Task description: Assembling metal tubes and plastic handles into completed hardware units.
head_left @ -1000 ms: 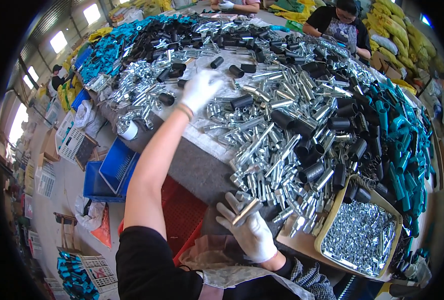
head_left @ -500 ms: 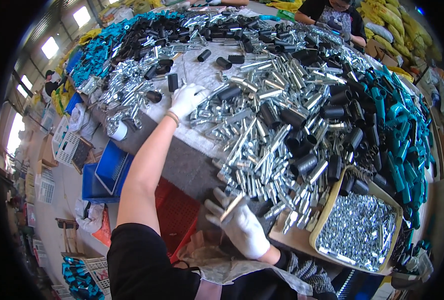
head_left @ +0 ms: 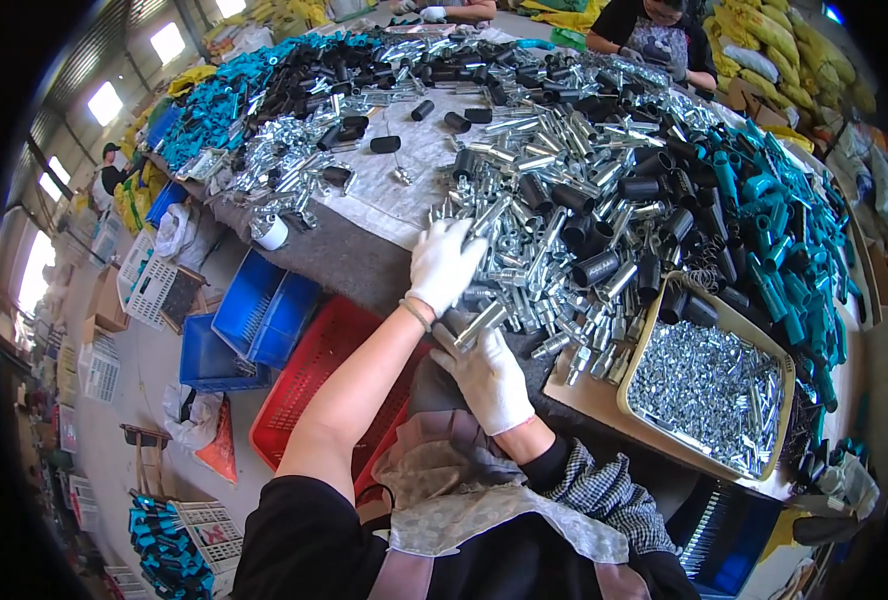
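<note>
Both hands are working in white gloves, two of them, close together at the near edge of the heap. The left hand [head_left: 444,268] is lying back-up on the metal parts [head_left: 536,240], fingers partly spreading and tips touching the pieces; whether it is pinching one, I cannot tell. Just below it, the right hand [head_left: 496,385] is closing around one shiny metal tube [head_left: 482,326], holding it slantwise between thumb and fingers, right in front of the pile.

Now the count! Silver pieces are crowding the table in their hundreds, too many to number. On the white cloth [head_left: 374,205], at least four black tubes [head_left: 385,145] are lying loose, with one small silver piece [head_left: 401,176] sitting near them. One white cup [head_left: 275,234] is standing at the table's left edge. One yellowish tub [head_left: 788,385] is holding a mass of tiny metal bits [head_left: 704,380] over on the right. Two teal heaps are flanking the spread, one right [head_left: 764,240], one far left [head_left: 224,105]. Below, one red basket [head_left: 309,380] is sitting beside at least two blue bins [head_left: 199,360].
</note>
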`<state>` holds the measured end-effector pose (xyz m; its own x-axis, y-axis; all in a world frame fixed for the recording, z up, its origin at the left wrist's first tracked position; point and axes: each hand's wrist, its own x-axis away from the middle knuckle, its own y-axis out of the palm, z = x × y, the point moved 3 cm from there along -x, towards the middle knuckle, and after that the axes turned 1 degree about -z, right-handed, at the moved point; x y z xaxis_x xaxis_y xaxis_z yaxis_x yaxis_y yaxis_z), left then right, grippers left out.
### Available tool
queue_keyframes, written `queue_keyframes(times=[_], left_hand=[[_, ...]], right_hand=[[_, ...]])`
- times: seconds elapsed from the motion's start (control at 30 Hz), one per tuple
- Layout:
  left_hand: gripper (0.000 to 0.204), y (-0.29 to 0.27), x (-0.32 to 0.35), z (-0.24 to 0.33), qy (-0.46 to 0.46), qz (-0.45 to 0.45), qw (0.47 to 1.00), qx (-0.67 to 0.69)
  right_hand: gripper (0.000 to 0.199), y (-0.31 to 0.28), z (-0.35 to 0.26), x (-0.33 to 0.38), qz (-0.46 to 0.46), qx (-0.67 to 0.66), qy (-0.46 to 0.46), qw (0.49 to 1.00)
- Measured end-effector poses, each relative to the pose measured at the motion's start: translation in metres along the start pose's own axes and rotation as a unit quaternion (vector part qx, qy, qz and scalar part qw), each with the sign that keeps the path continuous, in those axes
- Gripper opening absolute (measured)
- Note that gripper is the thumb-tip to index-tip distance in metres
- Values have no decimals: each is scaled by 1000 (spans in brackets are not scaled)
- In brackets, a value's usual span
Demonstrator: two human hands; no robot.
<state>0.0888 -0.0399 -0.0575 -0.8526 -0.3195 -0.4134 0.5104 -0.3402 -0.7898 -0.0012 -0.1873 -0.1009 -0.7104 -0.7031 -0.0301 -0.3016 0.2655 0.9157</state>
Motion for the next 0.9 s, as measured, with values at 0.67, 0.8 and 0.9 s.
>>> queue_keyframes(times=[0.67, 0.8, 0.9], left_hand=[[28, 8, -119, -127, 7, -86, 993, -82], [37, -19, -55, -119, 43, -33, 994, 94], [41, -17, -1, -61, 95, -36, 989, -112]], right_hand=[[69, -2, -9, 7, -12, 44, 58, 997], [69, -3, -7, 10, -14, 58, 47, 997], [67, -7, -8, 11, -4, 71, 17, 997]])
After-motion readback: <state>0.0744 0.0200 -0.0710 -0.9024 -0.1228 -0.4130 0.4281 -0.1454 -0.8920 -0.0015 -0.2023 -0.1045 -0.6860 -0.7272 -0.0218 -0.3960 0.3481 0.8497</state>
